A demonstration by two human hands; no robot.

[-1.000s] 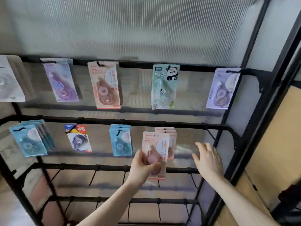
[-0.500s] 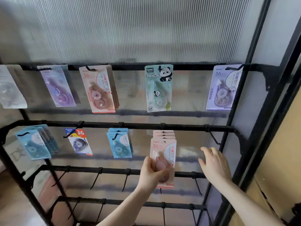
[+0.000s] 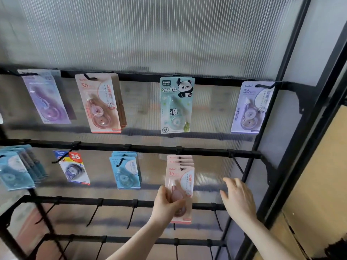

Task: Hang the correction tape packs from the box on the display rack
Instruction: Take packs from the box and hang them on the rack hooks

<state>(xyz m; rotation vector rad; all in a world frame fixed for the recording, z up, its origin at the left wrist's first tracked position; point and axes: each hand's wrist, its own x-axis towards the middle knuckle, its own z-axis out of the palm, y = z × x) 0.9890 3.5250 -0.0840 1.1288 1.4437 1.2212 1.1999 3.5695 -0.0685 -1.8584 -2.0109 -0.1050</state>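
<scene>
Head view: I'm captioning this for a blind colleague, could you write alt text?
A person's left hand holds a pink pack at a hook on the second bar of a black rack, in front of matching pink packs; the right hand hovers open beside it. Purple, pink, panda and lilac packs hang above, blue ones to the left.

Pink pack (image 3: 179, 184) – black rack (image 3: 150, 148) – panda-print green pack (image 3: 176, 105) – ribbed grey panel (image 3: 150, 34).
</scene>
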